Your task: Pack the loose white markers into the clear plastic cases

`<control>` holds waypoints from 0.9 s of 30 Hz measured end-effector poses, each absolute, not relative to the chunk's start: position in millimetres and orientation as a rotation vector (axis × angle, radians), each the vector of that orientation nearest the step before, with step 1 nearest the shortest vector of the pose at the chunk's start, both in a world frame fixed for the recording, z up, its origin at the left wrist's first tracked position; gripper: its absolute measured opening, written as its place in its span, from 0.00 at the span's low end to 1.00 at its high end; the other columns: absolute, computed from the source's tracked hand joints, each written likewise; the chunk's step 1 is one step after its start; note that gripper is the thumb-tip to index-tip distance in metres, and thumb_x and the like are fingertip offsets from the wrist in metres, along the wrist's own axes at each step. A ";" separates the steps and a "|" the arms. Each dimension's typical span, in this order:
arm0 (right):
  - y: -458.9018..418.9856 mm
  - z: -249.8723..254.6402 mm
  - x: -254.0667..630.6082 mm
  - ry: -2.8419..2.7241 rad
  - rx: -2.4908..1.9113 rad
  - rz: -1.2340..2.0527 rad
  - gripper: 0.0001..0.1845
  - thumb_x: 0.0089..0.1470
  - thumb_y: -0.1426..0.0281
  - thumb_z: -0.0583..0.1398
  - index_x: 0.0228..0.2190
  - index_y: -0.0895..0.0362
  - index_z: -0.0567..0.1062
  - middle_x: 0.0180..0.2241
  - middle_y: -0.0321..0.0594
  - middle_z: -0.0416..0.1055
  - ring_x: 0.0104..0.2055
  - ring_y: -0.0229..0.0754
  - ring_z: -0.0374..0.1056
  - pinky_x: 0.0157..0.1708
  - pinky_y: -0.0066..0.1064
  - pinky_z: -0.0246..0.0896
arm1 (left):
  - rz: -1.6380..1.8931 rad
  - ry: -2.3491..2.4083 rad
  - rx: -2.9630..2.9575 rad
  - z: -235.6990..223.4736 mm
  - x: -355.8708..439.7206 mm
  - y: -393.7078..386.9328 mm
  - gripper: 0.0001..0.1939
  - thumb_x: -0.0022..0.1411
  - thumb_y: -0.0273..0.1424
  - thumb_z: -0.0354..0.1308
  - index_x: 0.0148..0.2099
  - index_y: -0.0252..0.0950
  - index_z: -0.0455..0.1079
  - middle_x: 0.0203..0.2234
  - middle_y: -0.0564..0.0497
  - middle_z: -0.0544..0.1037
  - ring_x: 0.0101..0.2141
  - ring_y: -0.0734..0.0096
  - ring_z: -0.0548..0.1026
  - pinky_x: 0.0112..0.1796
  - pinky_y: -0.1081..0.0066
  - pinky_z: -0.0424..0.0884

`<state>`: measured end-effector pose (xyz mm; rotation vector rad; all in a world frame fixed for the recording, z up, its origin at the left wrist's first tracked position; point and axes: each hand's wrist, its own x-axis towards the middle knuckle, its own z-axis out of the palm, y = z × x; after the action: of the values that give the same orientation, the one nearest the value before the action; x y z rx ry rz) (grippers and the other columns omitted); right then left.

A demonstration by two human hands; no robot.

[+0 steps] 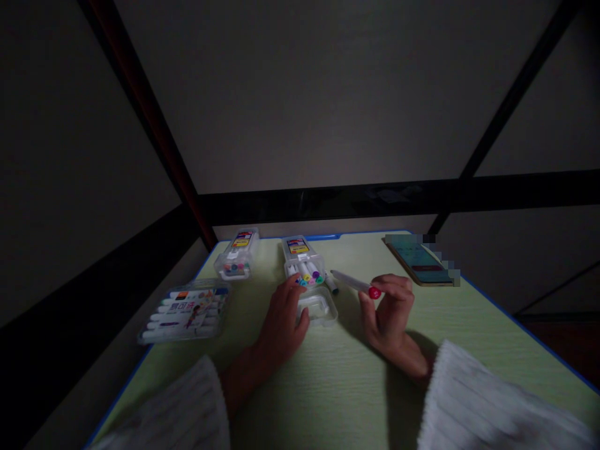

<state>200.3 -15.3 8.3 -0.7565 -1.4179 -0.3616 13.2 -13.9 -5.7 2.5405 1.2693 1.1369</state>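
Pinched between the thumb and fingers of my right hand (390, 312) is a white marker (350, 280) with a red end, raised above the table and pointing to the left. My left hand (282, 322) has its fingers apart and rests at the front of a clear plastic marker case (299, 248). Several markers with coloured ends (309, 274) lie inside that case. Its clear lid (321, 307) hangs open toward me, beside my left thumb. Between the case and my right hand, a loose marker (332, 284) with a dark end lies on the table.
A second clear marker case (240, 253) stands at the back left, closed. Nearer on the left lies a flat clear pack of white markers (186, 310). A phone (419, 259) lies at the back right. The pale green table (342, 387) has a blue edge, with a wall behind it.
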 end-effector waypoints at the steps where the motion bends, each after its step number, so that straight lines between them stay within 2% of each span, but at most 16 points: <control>1: -18.1 11.3 199.1 -1.418 -0.750 -0.377 0.09 0.48 0.75 0.56 0.32 0.53 0.61 0.28 0.34 0.57 0.29 0.39 0.56 0.29 0.32 0.53 | 1.139 1.268 2.536 -5.6 13.4 -13.9 0.17 0.54 0.20 0.49 0.47 0.35 0.58 0.52 0.40 0.61 0.53 0.58 0.61 0.52 0.55 0.61; 6: -29.6 23.0 193.5 -1.461 -0.696 -0.404 0.08 0.50 0.74 0.54 0.32 0.52 0.58 0.26 0.33 0.57 0.26 0.38 0.57 0.25 0.32 0.55 | 1.156 1.258 2.527 -4.6 13.7 -14.1 0.18 0.53 0.20 0.49 0.47 0.36 0.59 0.52 0.41 0.62 0.54 0.58 0.61 0.52 0.54 0.61; 14: -32.0 19.9 190.1 -1.409 -0.654 -0.205 0.05 0.52 0.73 0.54 0.30 0.53 0.60 0.27 0.34 0.58 0.27 0.37 0.60 0.23 0.31 0.59 | 1.146 1.264 2.545 -5.3 13.4 -14.1 0.18 0.53 0.20 0.49 0.47 0.36 0.58 0.52 0.40 0.61 0.54 0.58 0.60 0.52 0.54 0.61; 20: -34.3 21.0 188.1 -1.396 -0.585 -0.126 0.09 0.53 0.75 0.54 0.36 0.52 0.60 0.29 0.35 0.59 0.29 0.38 0.61 0.25 0.31 0.60 | 1.129 1.261 2.550 -4.9 13.4 -14.0 0.17 0.54 0.20 0.48 0.47 0.35 0.57 0.53 0.40 0.60 0.54 0.58 0.60 0.53 0.54 0.60; 27: -34.1 20.6 187.3 -1.404 -0.546 -0.067 0.11 0.54 0.75 0.54 0.38 0.52 0.59 0.31 0.36 0.61 0.31 0.38 0.62 0.25 0.32 0.61 | 1.172 1.251 2.516 -5.2 14.4 -13.8 0.18 0.53 0.19 0.48 0.47 0.35 0.57 0.51 0.40 0.58 0.54 0.57 0.59 0.52 0.55 0.60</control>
<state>187.3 -34.1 20.6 -0.5461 -1.4041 -0.0674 14.4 -13.8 -5.2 2.5160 1.2513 1.1718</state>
